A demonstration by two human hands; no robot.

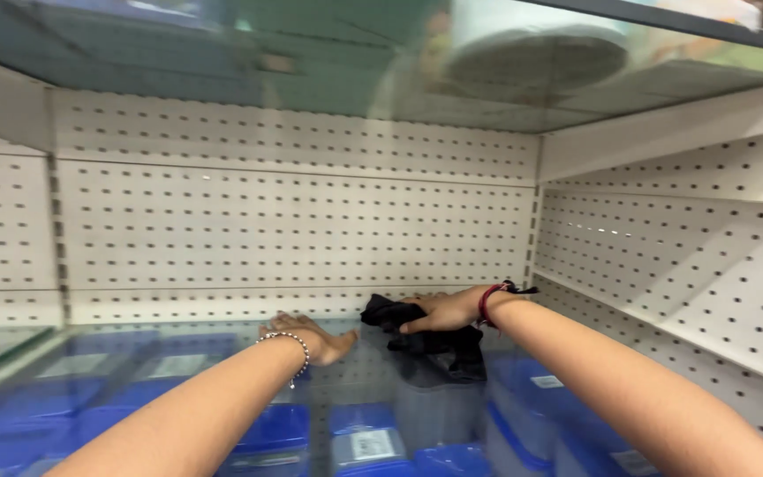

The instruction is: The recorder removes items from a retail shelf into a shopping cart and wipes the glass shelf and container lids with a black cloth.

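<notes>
Far left: pegboard back wall (293, 230), cream w/ rows of holes, runs across the bay to the right side panel (682, 265).

Left hand (311, 338) lies flat on the glass shelf (346, 380), palm down, fingers spread and loose, nothing grasped; beaded bracelet (289, 346) at the wrist. It looks like it's just bracing there.

Right of it, touching the glass near the far right corner: dark cloth (426, 340), bunched up. Right hand (448, 309) presses down on its top edge, fingers curled over the fabric, so it's gripping the cloth against the shelf. Red & black wristband (490, 300) on that arm.

Progress, as a judgement: wiping seems mid-way. Shelf carries no goods; glass reflects evenly, can't tell which patches are wiped vs. not. Cloth sits at far right, so the left stretch and near edge may be left, or already done – not visible.

Containers: through the glass, on the level below, blue-lidded plastic boxes (275, 433) in rows, left to right, lids on. Contents hidden. A white roll-like item (532, 44) shows on the glass shelf above.
</notes>
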